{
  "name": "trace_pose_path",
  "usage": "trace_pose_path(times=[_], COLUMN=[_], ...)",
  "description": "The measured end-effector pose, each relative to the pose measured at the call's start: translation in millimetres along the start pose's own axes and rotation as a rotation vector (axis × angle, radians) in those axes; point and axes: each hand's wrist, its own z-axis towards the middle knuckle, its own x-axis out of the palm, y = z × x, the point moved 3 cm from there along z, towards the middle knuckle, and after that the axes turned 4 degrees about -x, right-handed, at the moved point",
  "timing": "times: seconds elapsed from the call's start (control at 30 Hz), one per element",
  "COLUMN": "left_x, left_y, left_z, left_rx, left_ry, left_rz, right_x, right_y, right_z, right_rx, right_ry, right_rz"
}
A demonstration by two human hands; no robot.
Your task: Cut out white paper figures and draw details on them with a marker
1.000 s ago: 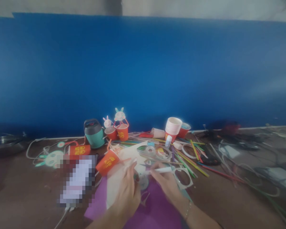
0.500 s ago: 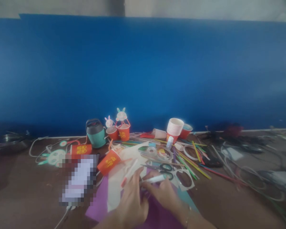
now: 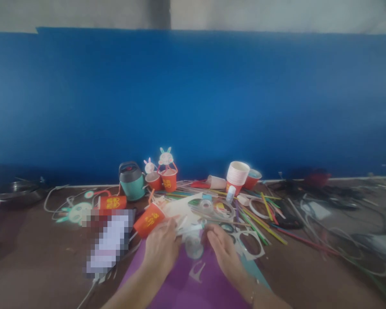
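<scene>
My left hand (image 3: 162, 244) is over the left edge of the purple sheet (image 3: 180, 285), its fingers bent around something pale that is too blurred to name. Facing it, my right hand (image 3: 221, 246) has its fingers bent together near the white items in the middle; what its fingertips hold, if anything, is unclear. Between the hands sits a pale round piece (image 3: 194, 246). Below that, a small white curved scrap (image 3: 197, 272) lies on the purple sheet. A white sheet with cut-out holes (image 3: 256, 253) rests to the right of my right hand.
A tipped red cup (image 3: 149, 220) and a blurred phone (image 3: 111, 240) are on the left. Behind stand a teal container (image 3: 132, 184), red cups with rabbit figures (image 3: 169, 179) and stacked cups (image 3: 237, 174). Colored sticks (image 3: 260, 219), tape and cables spread right.
My hands have moved apart, the left one up and to the left. The pale round piece and white scrap now show between and below them. The white marker near my right hand is no longer distinct.
</scene>
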Motion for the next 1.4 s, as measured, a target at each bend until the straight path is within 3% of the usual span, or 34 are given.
trace_pose_path(times=[0.1,0.27,0.4,0.5,0.63,0.73,0.83,0.93,1.1,1.27,1.33,1.4], left_x=[4.0,16.1,10.3,5.1,10.3,16.5,16.2,11.2,4.3,-1.3,1.7,11.5], left_y=[5,11,6,-7,-24,-26,-24,-24,-25,-16,-18,-29], left_z=[2,2,-2,-9,-17,-18,-17,-19,-20,-17,-23,-38], left_rx=[-0.025,-0.001,0.022,0.177,0.395,0.373,0.368,0.378,0.285,0.082,0.178,0.430], left_ry=[0.058,0.091,-0.009,-0.065,0.064,0.184,0.217,0.168,0.199,-0.030,-0.077,-0.012], left_rz=[0.088,0.085,-0.016,-0.198,-0.425,-0.529,-0.583,-0.517,-0.504,-0.406,-0.282,-0.103], right_x=[1,-1,-3,0,5,6,5,2,1,-6,-8,-9], right_y=[-1,-7,-12,-13,-14,-14,-11,-8,-3,-6,-9,-11], right_z=[3,4,8,9,7,5,5,6,7,9,11,12], right_rx=[0.030,0.082,0.107,0.144,0.187,0.210,0.196,0.198,0.209,0.238,0.237,0.247], right_ry=[-0.003,-0.145,-0.193,-0.161,-0.118,-0.104,-0.096,-0.110,-0.109,-0.280,-0.327,-0.317], right_rz=[-0.009,0.037,0.060,0.188,0.368,0.366,0.323,0.261,0.280,0.335,0.314,0.295])
